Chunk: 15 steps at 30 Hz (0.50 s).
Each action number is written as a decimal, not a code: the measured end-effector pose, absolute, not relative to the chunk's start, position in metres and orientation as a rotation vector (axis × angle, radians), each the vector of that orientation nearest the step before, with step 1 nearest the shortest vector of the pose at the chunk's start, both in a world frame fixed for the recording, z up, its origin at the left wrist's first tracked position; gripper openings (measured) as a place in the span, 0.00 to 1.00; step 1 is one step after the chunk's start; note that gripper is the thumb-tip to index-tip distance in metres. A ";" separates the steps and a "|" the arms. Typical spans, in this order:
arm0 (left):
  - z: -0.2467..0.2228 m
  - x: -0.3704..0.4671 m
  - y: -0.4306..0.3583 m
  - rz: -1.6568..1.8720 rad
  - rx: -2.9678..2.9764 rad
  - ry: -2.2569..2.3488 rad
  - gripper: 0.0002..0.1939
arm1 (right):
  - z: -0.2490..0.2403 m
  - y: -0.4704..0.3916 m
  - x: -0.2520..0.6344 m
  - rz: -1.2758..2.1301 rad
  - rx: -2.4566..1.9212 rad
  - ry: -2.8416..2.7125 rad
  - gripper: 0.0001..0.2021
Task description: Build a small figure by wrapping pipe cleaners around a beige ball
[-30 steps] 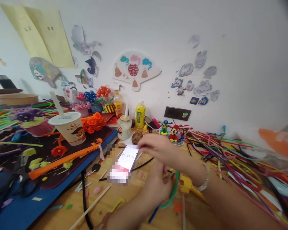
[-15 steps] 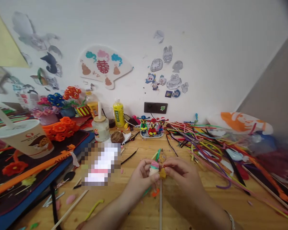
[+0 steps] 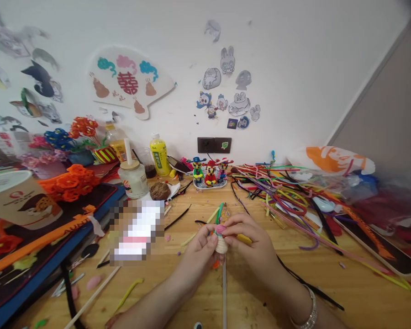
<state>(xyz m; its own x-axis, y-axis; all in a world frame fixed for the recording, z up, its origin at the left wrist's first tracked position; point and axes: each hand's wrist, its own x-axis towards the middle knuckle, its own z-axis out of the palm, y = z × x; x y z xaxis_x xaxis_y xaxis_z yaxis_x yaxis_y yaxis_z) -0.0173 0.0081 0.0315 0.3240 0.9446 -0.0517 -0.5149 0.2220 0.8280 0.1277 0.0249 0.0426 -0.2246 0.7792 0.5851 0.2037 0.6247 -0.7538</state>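
A small craft figure (image 3: pixel 221 245) with a pink top and a ribbed cream lower part is between my two hands, over the middle of the table. My left hand (image 3: pixel 202 244) grips it from the left, thumb and fingers closed. From the right, my right hand (image 3: pixel 248 237) presses its fingertips against the pink top and the side. Any tiny piece between those fingertips is too small to make out. Behind the fingers lie a green strip (image 3: pixel 219 213) and a yellow piece (image 3: pixel 244 238). Below the figure, a thin pale stick (image 3: pixel 224 292) runs toward me.
Several pipe cleaners (image 3: pixel 287 196) are heaped at the right. Three small figurines (image 3: pixel 210 174) stand on a tray at the back. A glass jar (image 3: pixel 133 179), a yellow bottle (image 3: pixel 160 155) and a paper cup (image 3: pixel 23 198) stand left. A blurred-out bright rectangle (image 3: pixel 137 233) lies left of my hands.
My right hand has moved in from beside the figure onto its pink top; a small red bit was in its pinch before. The view has shifted slightly right.
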 end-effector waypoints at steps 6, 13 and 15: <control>0.028 -0.017 0.009 1.109 0.769 0.575 0.08 | 0.041 0.025 0.129 0.736 -0.811 -1.747 0.08; 0.030 -0.018 0.009 1.100 0.822 0.687 0.10 | 0.041 0.026 0.129 0.698 -0.829 -1.763 0.07; 0.030 -0.018 0.008 1.105 0.827 0.734 0.11 | 0.041 0.025 0.128 0.661 -0.832 -1.787 0.07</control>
